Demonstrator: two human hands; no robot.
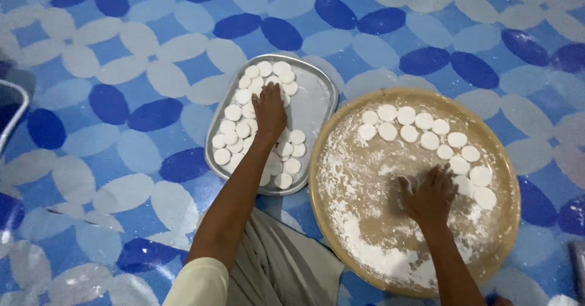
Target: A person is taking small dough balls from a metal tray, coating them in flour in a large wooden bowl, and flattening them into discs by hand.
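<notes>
A person's left hand (269,112) rests palm-down, fingers loose, on white dough discs (233,112) crowding a metal tray (317,92); the right hand (430,195) presses flat on a floured round board (341,160), more discs arcing just beyond its fingertips. Picking another disc seems underway, needing a light pinch. Bare board lies left of the right hand.

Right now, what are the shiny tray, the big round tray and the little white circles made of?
Rectangular tray: likely metal, silvery and shiny. Round tray: tan, matte, maybe wood or plastic, dusted with white flour. White discs: probably soft dough, smooth and powdery. The left hand rests on some.
</notes>
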